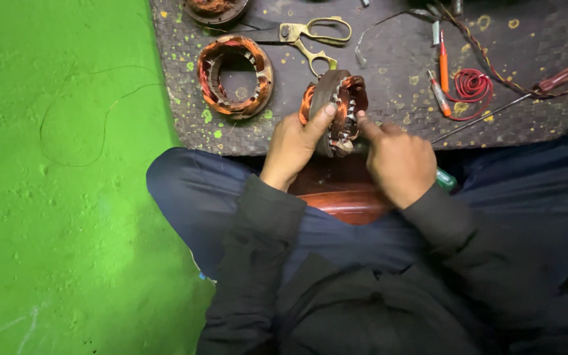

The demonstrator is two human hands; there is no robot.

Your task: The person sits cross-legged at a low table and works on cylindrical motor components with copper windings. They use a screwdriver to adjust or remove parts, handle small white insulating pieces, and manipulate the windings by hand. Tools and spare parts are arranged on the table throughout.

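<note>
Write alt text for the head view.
Both hands, left hand and right hand, hold an upright copper-wound stator over a dark mat. A second stator, scissors and red wire coil lie there.

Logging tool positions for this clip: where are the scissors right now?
In the head view, the scissors lie on the dark woven mat near its top edge, between the loose copper-wound stator at left and the red wire coil at right.
</note>
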